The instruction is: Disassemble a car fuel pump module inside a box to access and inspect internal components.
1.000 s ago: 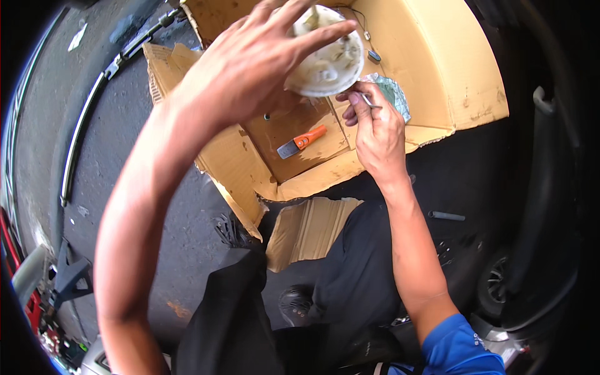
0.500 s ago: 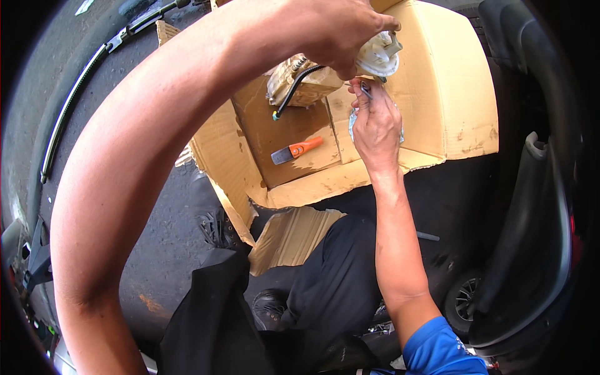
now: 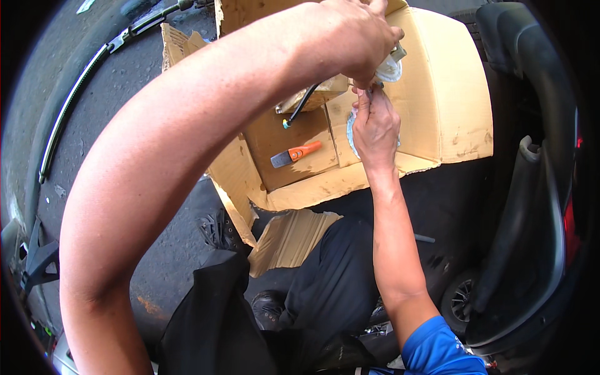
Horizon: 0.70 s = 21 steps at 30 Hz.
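Nearest: cardboard piece (image 3: pixel 292 240) lying beside our knee (image 3: pixel 344 259). Beyond, orange-handled brush (image 3: pixel 295 154) lying inside box (image 3: pixel 459 100), neither of our hands using it. Farther, right hand (image 3: pixel 377 130) pinching small grey piece (image 3: pixel 369 93), mostly hidden, just below white cap (image 3: pixel 392 70). Left hand (image 3: pixel 362 40) gripping cap over box; tan block (image 3: pixel 327 95) with black hose (image 3: pixel 303 104) showing beside it, join hidden. Done: we are having cap lifted, both hands meeting around it. Remaining: cap not yet resting anywhere; we cannot tell whether anything is coming loose.

White disc (image 3: pixel 390 70) farther right (mostly covered)
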Each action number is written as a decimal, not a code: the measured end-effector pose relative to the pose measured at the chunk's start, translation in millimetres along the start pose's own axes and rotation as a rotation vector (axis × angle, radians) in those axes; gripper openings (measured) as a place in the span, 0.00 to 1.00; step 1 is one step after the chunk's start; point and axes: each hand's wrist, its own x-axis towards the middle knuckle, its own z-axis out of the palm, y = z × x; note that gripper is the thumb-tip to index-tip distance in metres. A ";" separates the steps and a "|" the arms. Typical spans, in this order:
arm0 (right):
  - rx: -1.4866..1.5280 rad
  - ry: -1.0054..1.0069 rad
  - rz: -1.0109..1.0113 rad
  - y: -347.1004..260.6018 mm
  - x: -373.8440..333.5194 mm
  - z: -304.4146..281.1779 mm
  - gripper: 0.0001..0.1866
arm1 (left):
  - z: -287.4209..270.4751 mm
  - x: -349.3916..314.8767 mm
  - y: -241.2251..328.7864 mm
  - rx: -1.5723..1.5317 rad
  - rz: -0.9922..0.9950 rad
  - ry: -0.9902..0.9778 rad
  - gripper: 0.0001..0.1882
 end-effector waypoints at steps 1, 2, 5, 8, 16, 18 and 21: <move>-0.043 0.000 -0.015 1.2 -0.1 -0.7 0.10 | -1.4 -0.5 1.8 0.017 0.019 -0.011 0.47; -0.047 0.001 -0.017 2.9 -0.3 -1.6 0.10 | 6.6 -8.4 10.2 0.082 0.007 0.094 0.47; -0.082 0.004 -0.002 -1.4 -0.3 -0.1 0.11 | 10.6 -9.0 11.3 0.084 -0.005 0.132 0.45; -0.043 0.035 -0.037 -6.3 -1.2 6.7 0.12 | 9.0 -8.0 9.0 0.075 0.015 0.082 0.45; 0.138 0.054 0.138 -0.1 -11.1 8.1 0.12 | 3.6 6.1 6.4 0.039 0.073 -0.070 0.42; 0.071 0.079 0.069 7.7 -9.2 4.8 0.12 | -4.1 -12.5 12.1 -0.024 0.089 0.050 0.42; 0.076 0.085 0.040 2.9 -10.7 14.1 0.10 | -4.6 -7.1 1.7 -0.047 0.025 -0.049 0.44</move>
